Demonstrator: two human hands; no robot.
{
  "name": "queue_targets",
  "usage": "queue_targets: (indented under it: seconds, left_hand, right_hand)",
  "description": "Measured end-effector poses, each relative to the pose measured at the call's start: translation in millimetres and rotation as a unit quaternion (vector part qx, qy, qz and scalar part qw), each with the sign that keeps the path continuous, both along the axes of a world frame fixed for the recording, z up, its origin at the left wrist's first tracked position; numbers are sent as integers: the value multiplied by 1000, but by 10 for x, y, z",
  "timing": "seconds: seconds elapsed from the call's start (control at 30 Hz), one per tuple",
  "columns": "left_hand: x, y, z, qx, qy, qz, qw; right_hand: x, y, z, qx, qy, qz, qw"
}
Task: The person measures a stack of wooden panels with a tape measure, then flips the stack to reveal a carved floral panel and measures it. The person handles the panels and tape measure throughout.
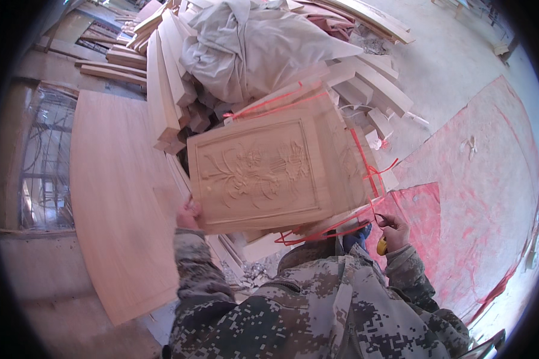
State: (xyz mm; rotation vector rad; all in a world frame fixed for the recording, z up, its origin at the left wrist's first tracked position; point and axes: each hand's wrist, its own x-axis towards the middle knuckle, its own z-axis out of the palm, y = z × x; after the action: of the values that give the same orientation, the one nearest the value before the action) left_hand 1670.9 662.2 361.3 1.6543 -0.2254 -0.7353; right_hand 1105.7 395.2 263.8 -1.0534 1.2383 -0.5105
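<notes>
Left hand: our left hand grips the lower left corner of the carved wooden panel.
Right hand: our right hand is clenched around a yellow-handled tool, at the red strap.
Panel: top of a strapped bundle, up and ahead of both hands, long axis left to right.
Nearer: left hand touches it; right sits off its lower right corner.
Around: pale board at left, stacked timber behind.

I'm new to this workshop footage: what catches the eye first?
A carved panel with a flower relief fills the centre, on a stack tied with red strapping. The left hand grips its lower left corner; the right hand holds a yellow-handled tool at the strapping. Behind lies piled lumber under grey cloth.
</notes>
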Motion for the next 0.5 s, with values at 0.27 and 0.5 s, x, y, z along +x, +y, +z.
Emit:
queue_targets:
  seconds: [0.27,0.5]
  left_hand:
    - [-1902,254,-713,-81,79,193,975]
    - [-2927,71,-712,-97,178,249,947]
  right_hand:
    - [178,146,115,91,-54,160,981]
    - [605,177,128,145,-157,182,960]
